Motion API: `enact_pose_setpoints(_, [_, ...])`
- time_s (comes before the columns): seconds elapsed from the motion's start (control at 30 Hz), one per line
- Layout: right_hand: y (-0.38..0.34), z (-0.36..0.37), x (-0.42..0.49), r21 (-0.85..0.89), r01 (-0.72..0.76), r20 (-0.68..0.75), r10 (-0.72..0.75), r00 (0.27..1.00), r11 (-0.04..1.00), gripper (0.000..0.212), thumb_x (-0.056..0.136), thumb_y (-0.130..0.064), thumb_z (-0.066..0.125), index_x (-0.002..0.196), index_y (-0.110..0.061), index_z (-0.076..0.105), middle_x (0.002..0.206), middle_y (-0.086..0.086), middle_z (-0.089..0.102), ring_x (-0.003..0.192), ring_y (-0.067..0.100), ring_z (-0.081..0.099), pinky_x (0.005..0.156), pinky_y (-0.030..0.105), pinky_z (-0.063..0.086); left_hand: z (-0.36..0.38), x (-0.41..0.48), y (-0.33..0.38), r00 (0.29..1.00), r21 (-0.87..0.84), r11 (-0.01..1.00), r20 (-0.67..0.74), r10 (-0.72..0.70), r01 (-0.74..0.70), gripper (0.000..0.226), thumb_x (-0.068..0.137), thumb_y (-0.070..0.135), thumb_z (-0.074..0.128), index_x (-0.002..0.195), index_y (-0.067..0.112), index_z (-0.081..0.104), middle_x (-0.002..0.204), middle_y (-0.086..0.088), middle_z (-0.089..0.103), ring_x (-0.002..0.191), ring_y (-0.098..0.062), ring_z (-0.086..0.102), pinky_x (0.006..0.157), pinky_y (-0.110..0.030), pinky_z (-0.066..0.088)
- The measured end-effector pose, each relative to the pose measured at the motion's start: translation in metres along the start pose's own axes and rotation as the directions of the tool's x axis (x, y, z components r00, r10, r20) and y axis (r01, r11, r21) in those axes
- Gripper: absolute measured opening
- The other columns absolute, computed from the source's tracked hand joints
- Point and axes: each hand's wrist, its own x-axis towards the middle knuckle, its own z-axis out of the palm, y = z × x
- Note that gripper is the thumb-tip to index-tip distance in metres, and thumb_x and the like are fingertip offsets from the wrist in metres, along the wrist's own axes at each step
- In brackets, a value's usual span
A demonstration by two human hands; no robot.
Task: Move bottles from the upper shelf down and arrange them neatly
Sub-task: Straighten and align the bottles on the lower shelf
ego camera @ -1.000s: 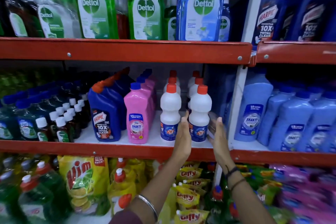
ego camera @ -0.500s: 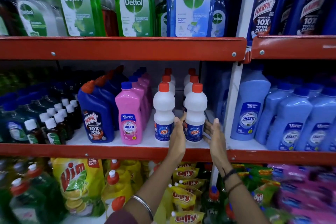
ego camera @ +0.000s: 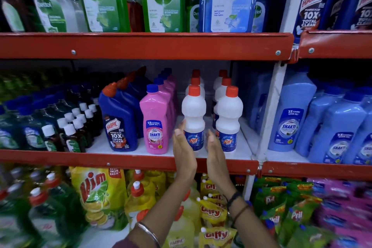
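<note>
Two rows of white Rin bottles with red caps stand on the middle shelf (ego camera: 245, 143). My left hand (ego camera: 183, 149) and my right hand (ego camera: 216, 150) are held flat, palms facing each other, on either side of the front left Rin bottle (ego camera: 193, 110). The left palm lies against that bottle's left side. My right hand sits in the gap between it and the front right Rin bottle (ego camera: 229, 119). Neither hand's fingers wrap around a bottle. On the upper shelf stand green Dettol bottles (ego camera: 162, 0) and a blue Dettol bottle (ego camera: 231, 0).
A pink Shakti bottle (ego camera: 156, 125) and blue Harpic bottles (ego camera: 118, 125) stand left of the Rin rows. Light blue Shakti bottles (ego camera: 291, 119) fill the bay to the right, past a white upright post (ego camera: 271, 106). Vim and Giffy packs (ego camera: 213, 212) fill the shelf below.
Both hands have shifted left, from flanking the front right Rin bottle to flanking the front left one. The view has moved closer to the shelf.
</note>
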Motion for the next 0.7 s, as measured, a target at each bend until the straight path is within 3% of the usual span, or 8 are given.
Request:
enact_pose_setpoints(0.07, [-0.003, 0.006, 0.009, 0.032, -0.041, 0.015, 0.041, 0.999, 0.999, 0.022, 0.093, -0.049, 0.024, 0.111, -0.054, 0.034, 0.120, -0.032, 0.042, 0.109, -0.025, 0.042, 0.090, 0.000, 0.033, -0.002, 0.004, 0.003, 0.998, 0.019, 0.998, 0.023, -0.066, 0.066, 0.042, 0.101, 0.048, 0.011, 0.125, 0.039, 0.043, 0.119, 0.021, 0.054, 0.102, 0.013, 0.054, 0.087, -0.012, 0.047])
enact_pose_setpoints(0.13, [0.001, 0.007, 0.016, 0.076, -0.072, 0.006, 0.072, 0.997, 0.995, 0.029, 0.087, -0.062, 0.025, 0.110, -0.053, 0.041, 0.123, -0.019, 0.050, 0.116, -0.005, 0.049, 0.100, 0.017, 0.039, -0.003, 0.006, 0.006, 0.997, 0.041, 0.996, 0.025, -0.078, 0.077, 0.046, 0.100, 0.045, 0.009, 0.130, 0.036, 0.043, 0.119, 0.021, 0.052, 0.104, 0.009, 0.054, 0.092, -0.017, 0.046])
enact_pose_setpoints(0.2, [0.007, 0.007, 0.020, 0.105, -0.075, -0.018, 0.078, 0.997, 0.992, 0.049, 0.083, -0.073, 0.027, 0.120, -0.047, 0.044, 0.130, -0.011, 0.051, 0.123, 0.008, 0.050, 0.106, 0.031, 0.039, -0.005, 0.008, 0.008, 0.995, 0.038, 0.995, 0.030, -0.098, 0.097, 0.053, 0.100, 0.044, 0.009, 0.138, 0.028, 0.043, 0.125, 0.015, 0.049, 0.114, -0.003, 0.050, 0.097, -0.023, 0.044])
enact_pose_setpoints(0.27, [0.012, 0.007, 0.020, 0.120, -0.077, -0.036, 0.082, 0.996, 0.990, 0.074, 0.075, -0.079, 0.030, 0.133, -0.036, 0.042, 0.138, -0.007, 0.049, 0.128, 0.010, 0.048, 0.107, 0.033, 0.039, -0.005, 0.010, 0.010, 0.991, 0.028, 0.991, 0.040, -0.131, 0.130, 0.055, 0.101, 0.043, 0.009, 0.141, 0.025, 0.043, 0.125, 0.013, 0.048, 0.116, -0.007, 0.048, 0.090, -0.017, 0.044])
enact_pose_setpoints(0.33, [0.016, 0.006, 0.022, 0.143, -0.084, -0.052, 0.093, 0.994, 0.986, 0.085, 0.070, -0.084, 0.032, 0.136, -0.031, 0.042, 0.139, -0.005, 0.050, 0.127, 0.009, 0.049, 0.104, 0.030, 0.042, -0.006, 0.011, 0.011, 0.989, 0.028, 0.990, 0.057, -0.140, 0.138, 0.055, 0.101, 0.043, 0.009, 0.142, 0.025, 0.042, 0.125, 0.013, 0.047, 0.117, -0.007, 0.048, 0.086, -0.012, 0.044])
enact_pose_setpoints(0.4, [0.017, 0.005, 0.023, 0.148, -0.090, -0.061, 0.100, 0.993, 0.985, 0.087, 0.068, -0.085, 0.033, 0.135, -0.032, 0.043, 0.138, -0.005, 0.051, 0.125, 0.009, 0.050, 0.101, 0.028, 0.043, -0.008, 0.011, 0.012, 0.987, 0.029, 0.990, 0.074, -0.142, 0.140, 0.055, 0.101, 0.043, 0.009, 0.142, 0.025, 0.041, 0.125, 0.014, 0.046, 0.116, -0.006, 0.047, 0.082, -0.008, 0.044])
enact_pose_setpoints(0.53, [0.020, 0.007, 0.024, 0.135, -0.088, -0.074, 0.098, 0.992, 0.987, 0.090, 0.070, -0.085, 0.032, 0.138, -0.028, 0.042, 0.142, -0.003, 0.050, 0.129, 0.011, 0.048, 0.109, 0.038, 0.040, -0.009, 0.011, 0.014, 0.983, 0.024, 0.988, 0.099, -0.155, 0.154, 0.048, 0.102, 0.042, 0.009, 0.137, 0.034, 0.041, 0.121, 0.023, 0.045, 0.112, -0.001, 0.047, 0.077, -0.002, 0.043])
enact_pose_setpoints(0.7, [0.013, 0.010, 0.018, 0.097, -0.031, -0.117, 0.043, 0.992, 0.995, 0.059, 0.074, -0.081, 0.032, 0.115, -0.044, 0.053, 0.122, -0.010, 0.060, 0.118, 0.006, 0.055, 0.104, 0.036, 0.044, -0.016, 0.010, 0.011, 0.985, 0.003, 0.993, 0.128, -0.117, 0.117, 0.050, 0.101, 0.044, 0.011, 0.138, 0.030, 0.042, 0.114, 0.036, 0.043, 0.113, 0.003, 0.048, 0.078, 0.002, 0.042])
